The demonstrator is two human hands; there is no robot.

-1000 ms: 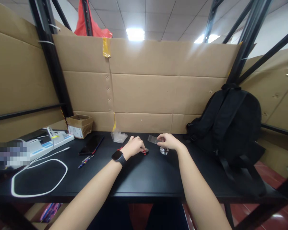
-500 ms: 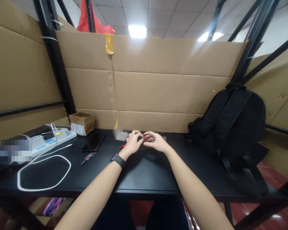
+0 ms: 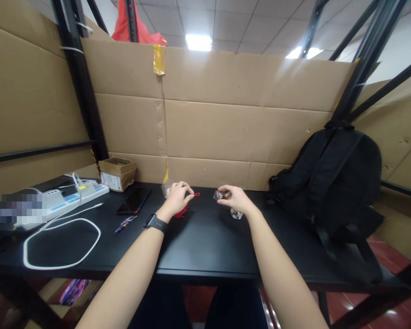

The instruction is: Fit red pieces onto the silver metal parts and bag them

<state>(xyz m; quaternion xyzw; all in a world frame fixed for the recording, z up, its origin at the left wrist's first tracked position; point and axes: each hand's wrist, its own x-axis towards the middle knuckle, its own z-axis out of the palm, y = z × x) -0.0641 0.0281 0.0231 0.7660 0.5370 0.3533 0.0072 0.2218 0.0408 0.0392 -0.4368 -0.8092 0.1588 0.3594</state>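
Note:
My left hand (image 3: 178, 196) is closed in a pinch, with a small loop of red cord (image 3: 197, 194) sticking out past the fingertips. Beneath that hand a tangle of red cords (image 3: 182, 212) rests on the black table. My right hand (image 3: 234, 198) has its thumb and fingers closed on a small clear, shiny object (image 3: 219, 195) whose kind I cannot make out. Under the right palm lies a round, clear, shiny piece (image 3: 236, 213), partly covered. Behind my left hand a bit of clear plastic (image 3: 165, 188) shows, mostly hidden.
On the left of the table (image 3: 205, 246) are a dark phone (image 3: 134, 201), a keychain (image 3: 126, 224), a white cable (image 3: 99, 233), a power strip (image 3: 92, 194) and an open cardboard box (image 3: 118, 173). A black backpack (image 3: 332, 178) stands at the right. Cardboard walls (image 3: 205, 128) rise behind.
My hands were together around a small red and clear item. They have moved apart: the left leftward with the red cord, the right rightward with the clear object, uncovering a round shiny piece.

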